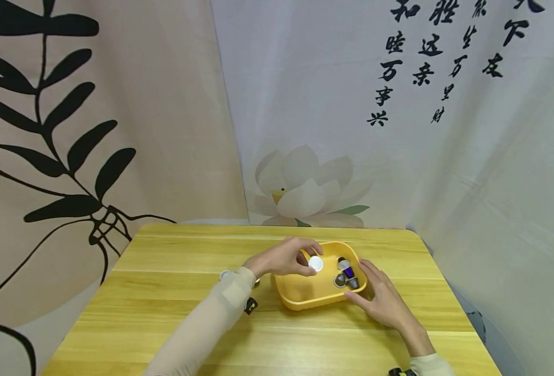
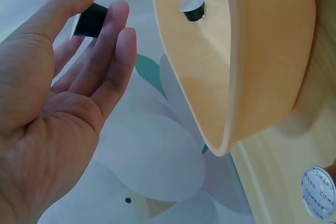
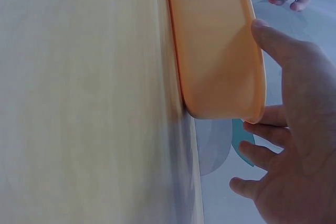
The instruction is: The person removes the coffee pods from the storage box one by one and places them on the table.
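My left hand pinches a coffee capsule between thumb and fingertips, over the left part of a yellow tray. The capsule has a white lid, and its body shows black in the left wrist view. At the tray's right end lies a small group of coffee capsules, one of them blue. My right hand rests against the tray's right corner. In the right wrist view its thumb touches the rim, a finger meets the end wall, and the other fingers stand apart from it.
On the wooden table, left of the tray, a capsule shows beside my left forearm. Another is mostly hidden by that arm. A printed cloth backdrop hangs behind the table.
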Available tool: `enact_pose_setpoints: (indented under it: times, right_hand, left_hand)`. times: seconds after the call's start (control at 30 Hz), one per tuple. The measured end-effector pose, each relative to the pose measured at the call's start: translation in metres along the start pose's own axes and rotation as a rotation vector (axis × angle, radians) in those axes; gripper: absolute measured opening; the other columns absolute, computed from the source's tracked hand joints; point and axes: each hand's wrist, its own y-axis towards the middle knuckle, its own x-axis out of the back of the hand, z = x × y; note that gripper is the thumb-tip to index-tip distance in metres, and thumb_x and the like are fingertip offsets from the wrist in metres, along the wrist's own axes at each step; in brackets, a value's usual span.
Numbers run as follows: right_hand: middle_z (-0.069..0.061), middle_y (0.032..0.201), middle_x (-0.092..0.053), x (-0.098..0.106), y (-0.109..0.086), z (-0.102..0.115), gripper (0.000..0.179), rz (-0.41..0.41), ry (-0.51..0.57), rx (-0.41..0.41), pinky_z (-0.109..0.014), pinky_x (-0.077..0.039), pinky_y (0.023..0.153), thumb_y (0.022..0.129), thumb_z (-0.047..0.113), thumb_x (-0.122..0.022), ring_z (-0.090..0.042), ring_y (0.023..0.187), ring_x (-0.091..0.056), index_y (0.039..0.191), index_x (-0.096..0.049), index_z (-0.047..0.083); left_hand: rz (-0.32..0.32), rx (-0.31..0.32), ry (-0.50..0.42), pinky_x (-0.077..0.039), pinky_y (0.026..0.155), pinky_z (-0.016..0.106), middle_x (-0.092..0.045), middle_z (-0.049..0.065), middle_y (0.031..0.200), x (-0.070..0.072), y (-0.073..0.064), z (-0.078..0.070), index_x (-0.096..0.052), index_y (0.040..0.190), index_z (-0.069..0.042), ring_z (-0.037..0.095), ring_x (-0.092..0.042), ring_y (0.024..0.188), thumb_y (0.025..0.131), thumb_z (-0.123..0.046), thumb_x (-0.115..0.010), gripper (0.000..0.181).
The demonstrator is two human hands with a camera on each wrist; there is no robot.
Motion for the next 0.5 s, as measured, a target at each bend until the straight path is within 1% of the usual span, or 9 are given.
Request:
enact_pose_setpoints:
  times: [0.27, 0.4, 0.5]
  right_hand:
    - [-0.028, 0.179, -0.039, 0.0, 0.0, 0.0, 0.1, -0.01, -0.006, 0.02, -0.084, -0.038, 0.125, 0.1, 0.057, -0.083, -0.059, 0.16, -0.041, 0.171, -0.043, -0.002]
    - [-0.027, 0.18, -0.038, -0.002, -0.001, -0.001, 0.1, -0.003, 0.002, 0.012, -0.084, -0.037, 0.126, 0.1, 0.057, -0.083, -0.058, 0.161, -0.04, 0.172, -0.041, -0.001]
    - [-0.027, 0.18, -0.037, -0.002, -0.001, -0.001, 0.1, 0.0, 0.007, 0.012, -0.084, -0.037, 0.126, 0.101, 0.056, -0.083, -0.058, 0.162, -0.039, 0.172, -0.041, -0.001]
  left_hand:
    - [-0.027, -0.021, -0.036, -0.068, 0.093, 0.022, -0.076, 0.014, 0.138, 0.002, -0.015, 0.003, -0.069, 0.136, -0.016, 0.015, -0.084, 0.104, 0.102, -0.018, -0.086, 0.038]
    - [-0.046, -0.019, -0.048, -0.067, 0.093, 0.021, -0.079, 0.012, 0.131, 0.002, -0.023, 0.005, -0.07, 0.133, -0.014, 0.012, -0.083, 0.104, 0.102, -0.016, -0.087, 0.035]
    - [-0.061, -0.005, -0.069, -0.067, 0.094, 0.022, -0.081, 0.007, 0.125, 0.003, -0.03, 0.006, -0.072, 0.127, -0.014, 0.01, -0.082, 0.103, 0.101, -0.015, -0.087, 0.031]
